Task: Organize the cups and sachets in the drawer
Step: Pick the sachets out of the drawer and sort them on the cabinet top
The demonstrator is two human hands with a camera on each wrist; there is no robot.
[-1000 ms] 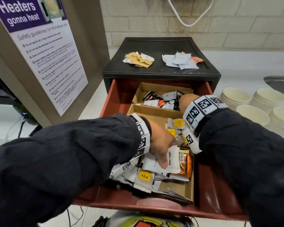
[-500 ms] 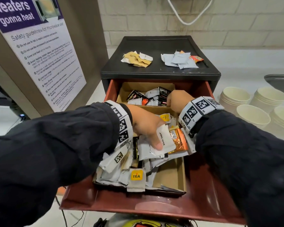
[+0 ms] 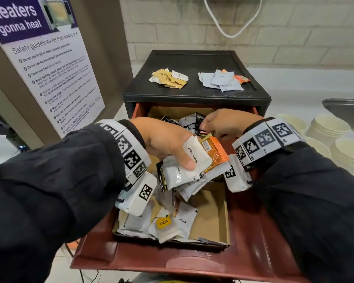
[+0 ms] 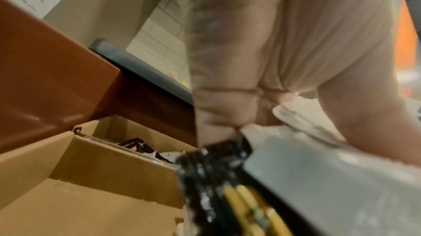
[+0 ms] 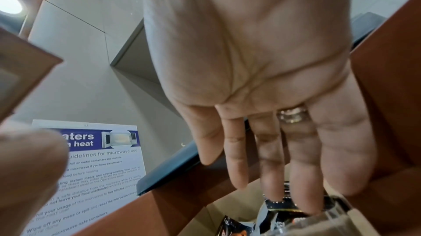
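Two sachet piles (image 3: 169, 79) | black cabinet top (image 3: 194, 94) | brick wall (image 3: 294, 37)

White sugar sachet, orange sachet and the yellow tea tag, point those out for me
White sugar sachet (image 3: 195, 153): head view, on its printed face, gripped by the left hand.
Orange sachet (image 3: 215, 153): head view, middle of its foil face.
Yellow tea tag (image 3: 163, 222): head view, on the label's centre.
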